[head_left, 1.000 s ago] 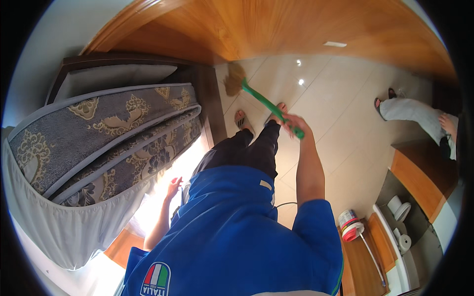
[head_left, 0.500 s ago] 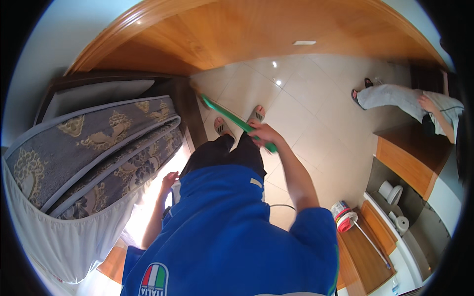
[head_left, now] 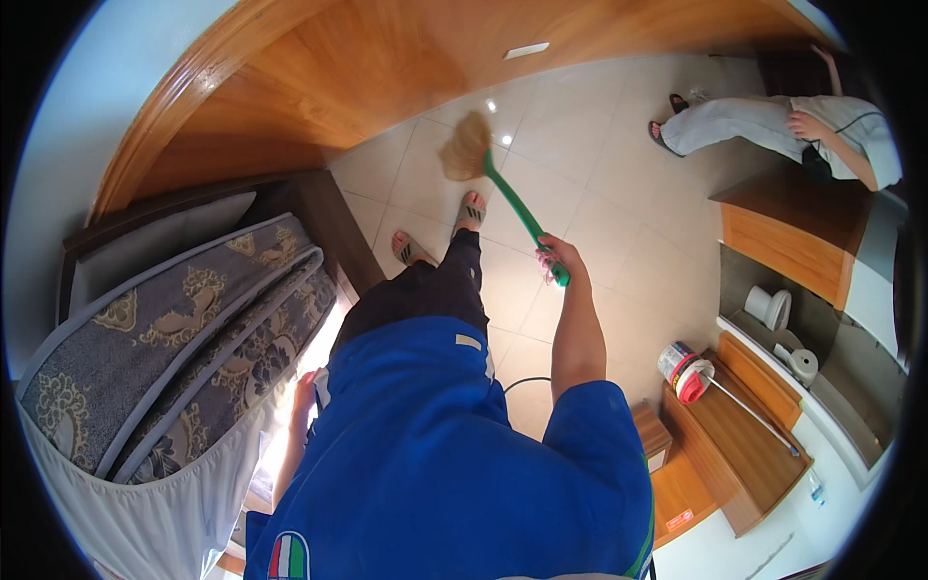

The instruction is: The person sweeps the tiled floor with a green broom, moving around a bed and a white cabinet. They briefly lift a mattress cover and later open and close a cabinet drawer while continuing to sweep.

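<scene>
Pale tiled floor (head_left: 628, 222), sandalled feet (head_left: 470, 207) upon it

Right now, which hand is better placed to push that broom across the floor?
Probably the right hand: it grips the broom, out over the floor. The left hand hangs beside the bed, away from the broom.

Green-handled broom (head_left: 513, 200), blue shirt (head_left: 445, 454), gold-patterned grey bedding (head_left: 159, 338)
</scene>
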Demonstrator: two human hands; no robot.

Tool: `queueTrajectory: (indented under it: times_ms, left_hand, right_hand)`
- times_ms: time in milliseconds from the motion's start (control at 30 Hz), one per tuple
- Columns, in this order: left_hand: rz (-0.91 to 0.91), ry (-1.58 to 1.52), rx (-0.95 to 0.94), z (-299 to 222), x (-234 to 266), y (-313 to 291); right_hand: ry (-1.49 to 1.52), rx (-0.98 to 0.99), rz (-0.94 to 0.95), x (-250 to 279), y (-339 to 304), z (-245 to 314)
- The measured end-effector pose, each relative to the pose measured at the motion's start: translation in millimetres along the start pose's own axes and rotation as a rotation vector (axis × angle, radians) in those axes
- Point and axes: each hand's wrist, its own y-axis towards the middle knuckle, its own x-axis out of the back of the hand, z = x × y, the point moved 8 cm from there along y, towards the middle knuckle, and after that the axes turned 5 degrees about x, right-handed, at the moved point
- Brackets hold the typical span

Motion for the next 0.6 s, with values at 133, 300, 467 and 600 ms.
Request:
queueTrajectory:
  times_ms: [133, 300, 467, 600]
  left_hand:
    - [0.089, -0.282, 0.061, -73.3, -23.2, 13.6]
    - [0.145, -0.128, 0.145, -105.3, -37.4, 19.8]
    - [0.216, -0.016, 0.125, -134.3, -63.5, 47.0]
    - [0.227, 0.109, 0.125, -192.5, -71.4, 60.1]
  right_hand:
    - [0.081, 0.018, -0.073, 51.9, -13.3, -7.9]
    - [0.089, 0.113, -0.204, 76.6, -63.5, -11.2]
    - [-0.028, 0.174, -0.223, 17.9, -143.0, -0.3]
    - [-0.151, 0.175, -0.122, -38.2, -143.5, 17.1]
